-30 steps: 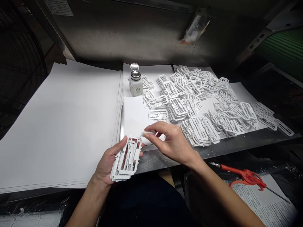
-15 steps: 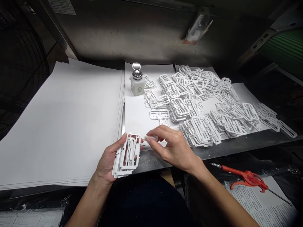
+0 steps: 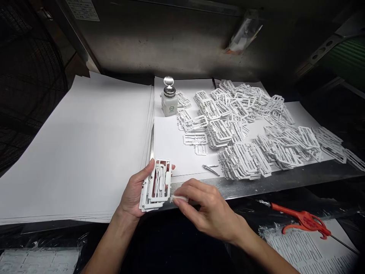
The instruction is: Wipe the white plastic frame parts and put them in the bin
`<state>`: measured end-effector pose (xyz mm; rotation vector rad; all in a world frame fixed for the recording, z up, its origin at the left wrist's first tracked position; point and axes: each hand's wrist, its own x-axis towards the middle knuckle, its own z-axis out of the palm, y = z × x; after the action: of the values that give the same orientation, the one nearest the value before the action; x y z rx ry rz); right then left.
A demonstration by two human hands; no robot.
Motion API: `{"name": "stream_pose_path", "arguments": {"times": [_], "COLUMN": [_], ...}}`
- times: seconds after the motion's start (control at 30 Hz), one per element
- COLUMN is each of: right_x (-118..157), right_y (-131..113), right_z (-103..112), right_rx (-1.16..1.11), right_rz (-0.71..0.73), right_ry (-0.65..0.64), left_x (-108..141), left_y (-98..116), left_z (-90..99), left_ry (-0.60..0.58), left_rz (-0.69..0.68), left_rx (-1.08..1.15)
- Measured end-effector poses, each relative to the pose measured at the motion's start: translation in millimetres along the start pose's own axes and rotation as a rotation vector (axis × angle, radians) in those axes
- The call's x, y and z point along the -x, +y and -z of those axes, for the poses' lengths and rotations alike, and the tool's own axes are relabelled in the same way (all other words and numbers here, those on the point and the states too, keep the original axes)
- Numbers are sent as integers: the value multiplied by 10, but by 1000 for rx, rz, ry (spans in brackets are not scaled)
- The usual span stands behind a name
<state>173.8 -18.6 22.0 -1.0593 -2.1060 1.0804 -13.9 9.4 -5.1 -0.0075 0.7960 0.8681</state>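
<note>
My left hand (image 3: 132, 192) is shut on a small stack of white plastic moulded frames (image 3: 157, 185), held upright against the palm. My right hand (image 3: 209, 211) pinches a small white pad or swab (image 3: 179, 198), whose exact kind I cannot tell. Its tip sits just right of the stack's lower edge, apparently not touching it. Beyond both hands, a large heap of similar white frames (image 3: 236, 131) lies on white paper (image 3: 168, 140). Metal tweezers (image 3: 211, 170) rest on that paper near its front edge.
A white dispensing bottle with a metal pump top (image 3: 169, 98) stands at the back of the paper. A tall stack of white sheets (image 3: 80, 152) lies to the left. A red air blow gun (image 3: 303, 221) rests low on the right, and a round fan guard (image 3: 28, 95) is at far left.
My right hand has moved down toward me, off the paper, uncovering the tweezers. The left hand and its stack have shifted slightly right and tilted. The whole scene has drifted slightly in view.
</note>
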Motion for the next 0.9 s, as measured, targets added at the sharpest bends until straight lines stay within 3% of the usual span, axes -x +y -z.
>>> {"name": "stream_pose_path", "arguments": {"times": [0.3,0.43,0.53,0.77,0.9], "right_x": [-343,-272,-124,2,13], "right_y": [-146,-136,-76,30,45], "right_z": [-161,-190,-127,64,45], "right_rx": [-3,90,120,64,-23], "right_rz": [135,152,124,32,-94], "right_ry": [149,22,-30,125,123], "left_x": [-6,-9,-12,-25,-21], "left_y": [-51,-18,6,8,4], "left_z": [-65,-50,-24,5,4], "left_ry": [-96,-64,-55,-49,-48], "left_rz": [55,19,22,28,21], "left_rx": [80,62,43,5,-1]}}
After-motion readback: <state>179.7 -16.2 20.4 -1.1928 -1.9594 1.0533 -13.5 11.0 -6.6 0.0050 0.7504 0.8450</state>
